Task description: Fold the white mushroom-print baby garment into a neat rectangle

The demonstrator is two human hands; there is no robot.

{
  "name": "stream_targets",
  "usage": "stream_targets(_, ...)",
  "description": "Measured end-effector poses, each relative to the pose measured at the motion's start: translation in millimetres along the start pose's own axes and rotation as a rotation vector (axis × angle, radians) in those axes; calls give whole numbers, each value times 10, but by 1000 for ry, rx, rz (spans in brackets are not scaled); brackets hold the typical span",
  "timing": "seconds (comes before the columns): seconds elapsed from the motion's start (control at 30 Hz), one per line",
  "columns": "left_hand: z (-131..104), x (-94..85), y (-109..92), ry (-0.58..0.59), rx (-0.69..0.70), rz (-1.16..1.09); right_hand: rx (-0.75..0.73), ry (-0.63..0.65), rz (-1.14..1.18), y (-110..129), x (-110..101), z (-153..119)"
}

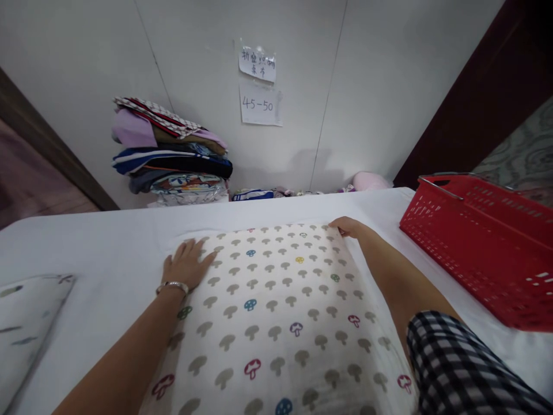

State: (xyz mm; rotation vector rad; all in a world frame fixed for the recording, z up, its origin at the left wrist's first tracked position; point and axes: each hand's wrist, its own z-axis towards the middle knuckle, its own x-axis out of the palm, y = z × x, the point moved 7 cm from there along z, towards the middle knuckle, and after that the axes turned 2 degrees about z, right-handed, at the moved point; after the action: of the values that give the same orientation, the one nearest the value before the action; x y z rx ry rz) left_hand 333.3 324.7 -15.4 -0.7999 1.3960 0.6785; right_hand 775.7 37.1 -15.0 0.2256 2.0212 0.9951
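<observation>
A white cloth (276, 300) printed with grey and coloured mushrooms lies spread in front of me, its near end running out of the bottom of the view. My left hand (186, 266) rests flat on its far left edge, fingers stretched out; a silver bangle circles that wrist. At the far right corner my right hand (345, 225) pinches the cloth between thumb and fingers. Some of the right fingertips are hidden behind the hand.
A red plastic basket (484, 248) stands on the white-covered table (108, 248) at right. Folded fabric (30, 328) lies at left. Behind the table rises a stack of folded clothes (173, 153); a pink bundle (371, 180) sits farther right. Paper signs (261, 105) hang on the wall.
</observation>
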Motion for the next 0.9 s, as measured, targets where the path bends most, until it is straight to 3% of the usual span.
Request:
stream_targets(0.17, 0, -1, -6, -20, 15, -2, -129, -259, -105, 39, -24, 23)
stream_targets(0.4, -33, 1, -9, -5, -2, 12, -180, -419, -280, 51, 71, -82)
stream_targets(0.77, -59, 24, -19, -6, -13, -28, -247, -397, -537, 258, 159, -169)
stream_targets(0.83, -66, 30, -8, 0, -12, -35, -350, -404, -584, 418, 253, -245)
stream_targets(0.9, -70, 17, -1, 13, -15, -43, -534, -371, -620, 654, 490, -381)
